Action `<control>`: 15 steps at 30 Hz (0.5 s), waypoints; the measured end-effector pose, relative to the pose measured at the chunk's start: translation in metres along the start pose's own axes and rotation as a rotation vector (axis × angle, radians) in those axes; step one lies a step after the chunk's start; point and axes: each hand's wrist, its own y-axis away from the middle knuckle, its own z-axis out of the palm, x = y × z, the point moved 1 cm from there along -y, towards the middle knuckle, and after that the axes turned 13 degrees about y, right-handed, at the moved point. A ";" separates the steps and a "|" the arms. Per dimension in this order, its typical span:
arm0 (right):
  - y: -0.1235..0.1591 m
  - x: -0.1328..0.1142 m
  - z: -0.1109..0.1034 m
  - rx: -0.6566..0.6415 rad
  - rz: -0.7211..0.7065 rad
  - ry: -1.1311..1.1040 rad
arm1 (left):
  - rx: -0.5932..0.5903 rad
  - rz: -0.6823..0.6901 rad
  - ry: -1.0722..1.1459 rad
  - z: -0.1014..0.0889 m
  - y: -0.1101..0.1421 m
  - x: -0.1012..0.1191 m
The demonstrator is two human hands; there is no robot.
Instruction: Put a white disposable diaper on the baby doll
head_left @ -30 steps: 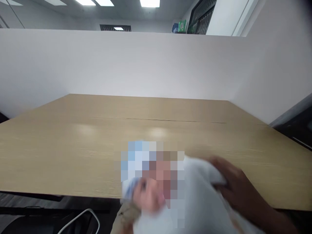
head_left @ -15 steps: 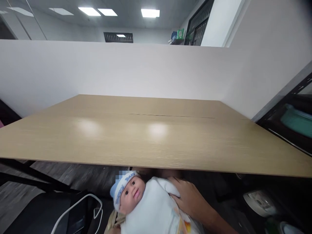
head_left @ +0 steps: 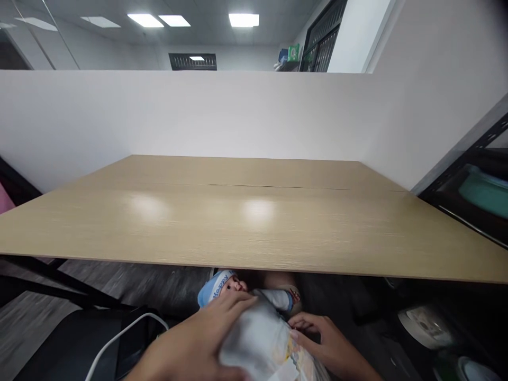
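The doll (head_left: 254, 333) is at 6 o'clock, below the near edge of the table (head_left: 238, 222), prob. on the person's lap. Its head points to 11 o'clock.

Handling, my judgement: rather light, cloth soft & easy to wrinkle, face maybe stiffer; not very fragile, but loose cloth can slip over the body. Best hold is around the trunk, w/ a palm under the back; the hat (head_left: 216, 288) is a poor grip.

Looks: white top, blue hat w/ white band & letters, pinkish face partly hidden, one sleeve (head_left: 280, 299) toward 1 o'clock w/ coloured cuff. Lower part has a patterned cover (head_left: 296, 357), yellow-orange on white.

L hand (head_left: 198, 338) lies over the chest from 7 o'clock, fingers extended, not closed. R hand (head_left: 327, 344), at 5 o'clock, has bent fingers by the cover's upper edge; if they pinch it, I cannot tell.
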 end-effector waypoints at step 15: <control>-0.015 -0.002 0.002 0.219 -0.240 0.129 | -0.235 0.259 0.253 0.065 -0.065 -0.018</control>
